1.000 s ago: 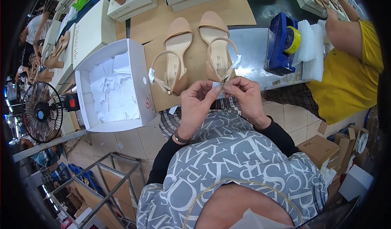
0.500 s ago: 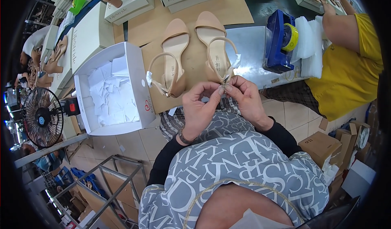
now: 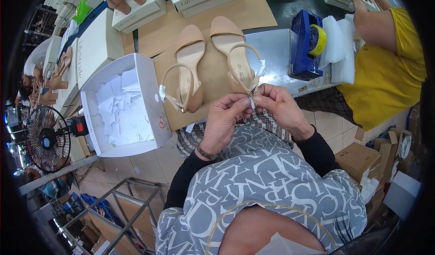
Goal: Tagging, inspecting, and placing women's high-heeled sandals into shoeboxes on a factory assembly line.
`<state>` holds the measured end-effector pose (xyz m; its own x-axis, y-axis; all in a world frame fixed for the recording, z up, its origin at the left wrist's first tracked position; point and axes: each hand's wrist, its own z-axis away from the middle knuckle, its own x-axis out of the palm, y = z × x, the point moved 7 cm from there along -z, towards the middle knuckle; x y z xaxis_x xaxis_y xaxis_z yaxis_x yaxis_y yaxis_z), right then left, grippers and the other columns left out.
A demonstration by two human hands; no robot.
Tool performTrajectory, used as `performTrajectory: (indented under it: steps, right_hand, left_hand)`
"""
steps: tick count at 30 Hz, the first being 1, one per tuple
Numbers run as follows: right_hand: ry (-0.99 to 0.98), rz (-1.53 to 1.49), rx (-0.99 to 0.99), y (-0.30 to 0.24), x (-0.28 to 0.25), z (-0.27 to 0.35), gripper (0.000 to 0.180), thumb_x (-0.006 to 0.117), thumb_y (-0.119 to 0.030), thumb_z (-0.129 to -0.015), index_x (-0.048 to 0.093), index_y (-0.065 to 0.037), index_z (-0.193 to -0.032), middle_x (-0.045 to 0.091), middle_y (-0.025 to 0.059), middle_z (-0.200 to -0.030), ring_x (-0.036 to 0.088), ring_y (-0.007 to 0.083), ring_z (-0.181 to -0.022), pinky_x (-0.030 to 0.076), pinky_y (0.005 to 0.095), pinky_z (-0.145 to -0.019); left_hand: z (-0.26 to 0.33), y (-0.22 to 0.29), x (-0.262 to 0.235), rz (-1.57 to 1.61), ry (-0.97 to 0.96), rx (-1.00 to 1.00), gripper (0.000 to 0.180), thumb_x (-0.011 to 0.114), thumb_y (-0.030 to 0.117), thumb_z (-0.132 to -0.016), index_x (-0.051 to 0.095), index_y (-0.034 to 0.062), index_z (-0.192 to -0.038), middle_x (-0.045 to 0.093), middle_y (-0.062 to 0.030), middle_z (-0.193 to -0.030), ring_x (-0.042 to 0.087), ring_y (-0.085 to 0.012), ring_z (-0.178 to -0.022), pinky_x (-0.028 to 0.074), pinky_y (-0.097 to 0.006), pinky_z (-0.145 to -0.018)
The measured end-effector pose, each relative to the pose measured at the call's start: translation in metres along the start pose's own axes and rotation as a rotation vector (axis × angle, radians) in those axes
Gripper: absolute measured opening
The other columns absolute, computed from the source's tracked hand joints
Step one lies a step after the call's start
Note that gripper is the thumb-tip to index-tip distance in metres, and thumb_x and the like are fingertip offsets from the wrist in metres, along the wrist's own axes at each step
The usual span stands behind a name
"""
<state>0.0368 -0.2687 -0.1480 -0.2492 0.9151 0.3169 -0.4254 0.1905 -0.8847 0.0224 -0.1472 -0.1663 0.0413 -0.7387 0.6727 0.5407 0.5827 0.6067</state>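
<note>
A pair of beige ankle-strap sandals lies soles down, toes pointing away from me: the left sandal [image 3: 195,55] and the right sandal [image 3: 220,41]. White wrapping covers part of each strap. At the back of the right sandal, my left hand [image 3: 223,121] and my right hand [image 3: 284,110] meet with fingers pinched. A narrow white strip [image 3: 253,104] shows between their fingertips, beside the sandal's small metal buckle. Both hands are closed on this spot; the fingers partly hide which of them grips the strip and which the strap.
To the left stands an open white box [image 3: 164,121] of small white papers. Shoe boxes [image 3: 213,0] line the far side. A blue tape dispenser [image 3: 304,46] and white foam sheets [image 3: 343,51] lie right, beside a co-worker in a yellow shirt [image 3: 385,69]. A fan [image 3: 47,138] is far left.
The white strip now shows hanging below my fingertips, where it was hidden before. My right hand has shifted slightly right and turned. The whole view has moved a little.
</note>
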Motion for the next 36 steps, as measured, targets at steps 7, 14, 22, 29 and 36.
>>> performTrajectory:
  steps: [7, 14, 22, 29, 36]
  right_hand:
    - [0.124, 0.157, -0.131, -0.018, 0.004, 0.011, 0.010, 0.056, -0.009, -0.086, 0.058, 0.001, -0.088, 0.058, -0.0002, -0.075, 0.049, 0.0052, -0.067, 0.041, 0.0198, -0.062]
    - [0.246, 0.051, -0.127, -0.008, 0.000, 0.018, 0.009, 0.061, -0.007, -0.084, 0.059, 0.002, -0.086, 0.061, 0.0023, -0.078, 0.053, 0.0043, -0.068, 0.043, 0.0181, -0.062]
    - [0.370, 0.300, -0.332, -0.015, -0.004, 0.026, 0.010, 0.064, -0.002, -0.079, 0.061, 0.001, -0.088, 0.058, 0.0015, -0.073, 0.052, 0.0058, -0.064, 0.042, 0.0213, -0.058]
    - [0.354, 0.992, -0.820, -0.051, 0.027, 0.052, 0.026, 0.062, 0.003, -0.070, 0.060, 0.002, -0.096, 0.053, 0.0102, -0.079, 0.052, 0.0226, -0.067, 0.042, 0.0300, -0.060]
    - [0.197, 1.322, -0.889, -0.058, 0.042, 0.055, 0.032, 0.061, 0.003, -0.067, 0.058, 0.005, -0.100, 0.051, 0.0111, -0.081, 0.053, 0.0253, -0.072, 0.042, 0.0319, -0.064]
  left_hand:
    - [0.004, 0.020, 0.008, -0.353, 0.100, 0.182, 0.009, 0.062, 0.004, -0.082, 0.061, -0.0032, -0.088, 0.063, -0.0075, -0.074, 0.059, -0.0104, -0.064, 0.049, -0.021, -0.060]
    - [0.002, 0.017, 0.012, -0.366, 0.147, 0.231, 0.009, 0.061, 0.005, -0.082, 0.061, -0.0029, -0.086, 0.062, -0.0053, -0.073, 0.057, -0.0081, -0.062, 0.046, -0.019, -0.058]
    - [-0.001, 0.017, 0.016, -0.343, 0.088, 0.208, 0.009, 0.059, 0.005, -0.083, 0.061, -0.0035, -0.086, 0.063, -0.0058, -0.074, 0.057, -0.0078, -0.062, 0.046, -0.019, -0.059]
    - [0.001, 0.015, 0.021, -0.360, 0.099, 0.242, 0.011, 0.060, 0.006, -0.084, 0.062, -0.0044, -0.087, 0.063, -0.0042, -0.075, 0.057, -0.0056, -0.065, 0.047, -0.018, -0.060]
    - [0.002, 0.017, 0.021, -0.381, 0.053, 0.239, 0.013, 0.059, 0.010, -0.085, 0.062, -0.0032, -0.087, 0.063, -0.0047, -0.076, 0.057, -0.0082, -0.066, 0.047, -0.019, -0.062]
